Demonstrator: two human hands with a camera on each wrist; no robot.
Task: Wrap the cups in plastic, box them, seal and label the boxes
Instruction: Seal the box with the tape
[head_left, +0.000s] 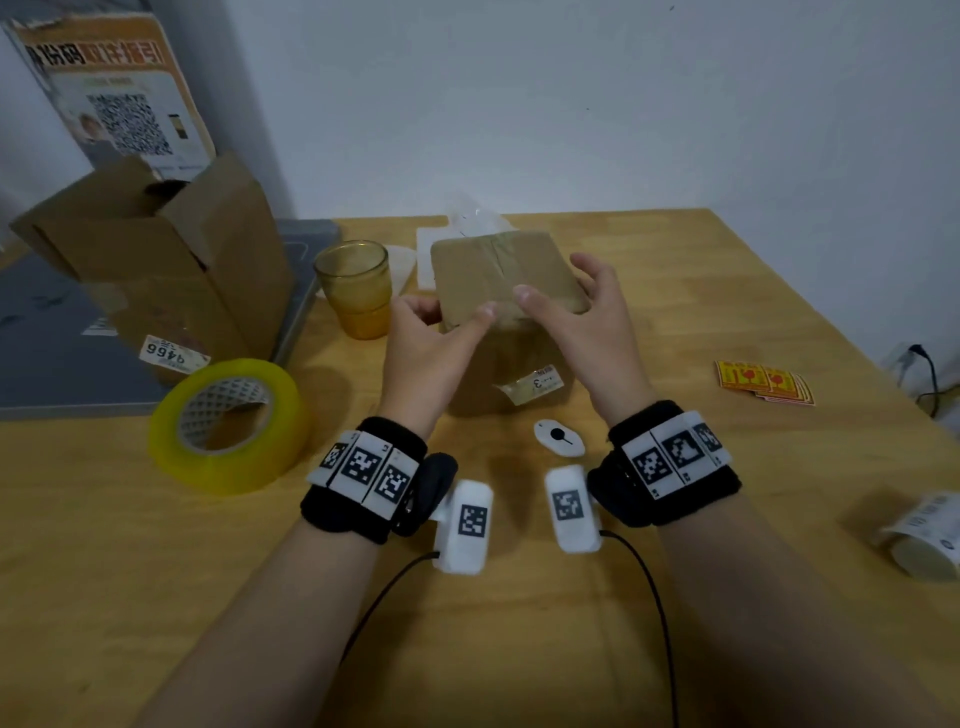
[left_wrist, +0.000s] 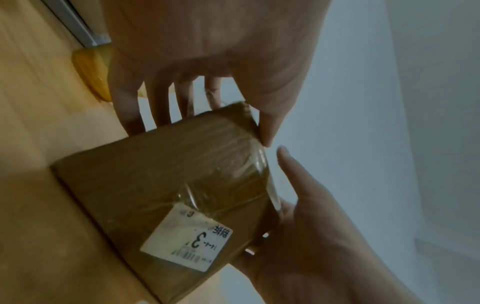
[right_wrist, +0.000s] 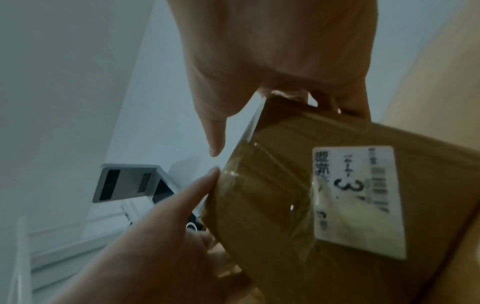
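Observation:
A small brown cardboard box (head_left: 498, 270) stands mid-table with clear tape across its closed top. A white label (head_left: 537, 383) printed with a "3" is on its near face. My left hand (head_left: 448, 316) is at the box's left top corner: its thumb (left_wrist: 267, 131) lies on the taped front edge and its fingers curl against the left side. My right hand (head_left: 553, 280) curls its fingers round the right side, its thumb (right_wrist: 215, 144) just above the top. An amber glass cup (head_left: 356, 288) stands unwrapped left of the box. Clear plastic (head_left: 478, 215) shows behind it.
A yellow roll of packing tape (head_left: 228, 423) lies at front left. A larger open carton (head_left: 171, 260) stands on a grey board (head_left: 52, 338) at back left. Red-and-yellow stickers (head_left: 763, 382), a label roll (head_left: 924, 535) and a small white cutter (head_left: 558, 437) lie nearby.

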